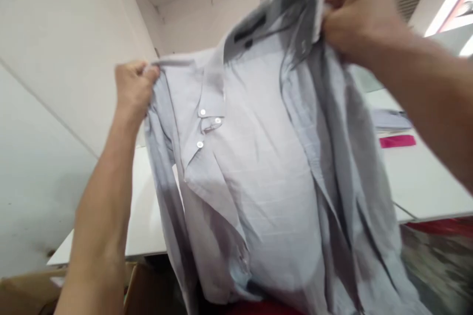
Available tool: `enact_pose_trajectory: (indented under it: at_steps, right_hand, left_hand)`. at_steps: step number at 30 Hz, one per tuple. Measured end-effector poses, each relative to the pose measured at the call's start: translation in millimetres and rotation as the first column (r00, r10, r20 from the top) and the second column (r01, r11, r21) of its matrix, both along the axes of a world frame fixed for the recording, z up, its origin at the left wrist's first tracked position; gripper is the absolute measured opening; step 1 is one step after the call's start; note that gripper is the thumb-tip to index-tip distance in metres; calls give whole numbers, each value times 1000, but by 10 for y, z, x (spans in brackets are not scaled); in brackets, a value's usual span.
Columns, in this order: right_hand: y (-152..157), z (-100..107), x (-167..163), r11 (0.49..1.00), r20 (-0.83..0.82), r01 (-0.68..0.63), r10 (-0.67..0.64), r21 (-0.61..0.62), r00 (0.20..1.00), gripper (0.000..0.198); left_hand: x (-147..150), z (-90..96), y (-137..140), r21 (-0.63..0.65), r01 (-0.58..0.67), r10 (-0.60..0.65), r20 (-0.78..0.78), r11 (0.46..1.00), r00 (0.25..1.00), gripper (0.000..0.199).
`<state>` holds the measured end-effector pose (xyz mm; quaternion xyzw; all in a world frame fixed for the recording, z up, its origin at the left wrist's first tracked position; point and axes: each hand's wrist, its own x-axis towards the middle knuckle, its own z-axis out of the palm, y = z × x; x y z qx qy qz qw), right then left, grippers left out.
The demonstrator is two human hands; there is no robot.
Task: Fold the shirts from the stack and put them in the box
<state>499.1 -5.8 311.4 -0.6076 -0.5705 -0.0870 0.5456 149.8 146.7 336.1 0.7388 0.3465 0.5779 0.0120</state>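
A light grey-blue button-up shirt [266,157] hangs in the air in front of me, its front unbuttoned and falling apart. White buttons show by the collar and down one front edge, and a dark label sits inside the neck. My left hand [135,81] is closed on the shoulder at the left, pinching the fabric. Higher up on the right, my right hand [358,19] grips the cloth beside the collar; some of its fingers are hidden behind the fabric. Both sleeves dangle, and the hem drops toward the bottom of the view.
Behind the shirt stands a white table [428,182]. On its right side lie a bright pink strip [397,141] and a folded pale garment [389,119]. A cardboard box [29,288] sits below at the left. White walls [48,49] rise behind.
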Motion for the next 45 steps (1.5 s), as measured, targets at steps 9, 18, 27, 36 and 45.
enact_pose_trajectory:
  at_steps: [9, 18, 27, 36, 45]
  right_hand:
    - [1259, -1338, -547, 755, 123, 227, -192, -615, 974, 45]
    - [584, -2312, -715, 673, 505, 255, 204, -695, 839, 49]
    - [588, -2171, -753, 449, 556, 407, 273, -795, 785, 43]
    - [423, -2104, -762, 402, 601, 489, 225, -774, 767, 37]
    - [273, -1585, -367, 531, 498, 523, -204, -667, 843, 34]
  left_hand:
    - [-137, -1644, 680, -309, -468, 195, -623, 828, 757, 43]
    - [-189, -2386, 6, -418, -309, -213, -824, 854, 524, 55]
    - [-85, -2452, 244, -296, -390, -169, -930, 872, 327, 36]
    - [-180, -2280, 355, -360, -430, -55, -816, 828, 576, 28]
    - [-384, -2089, 406, -606, -48, -90, -197, 794, 976, 12]
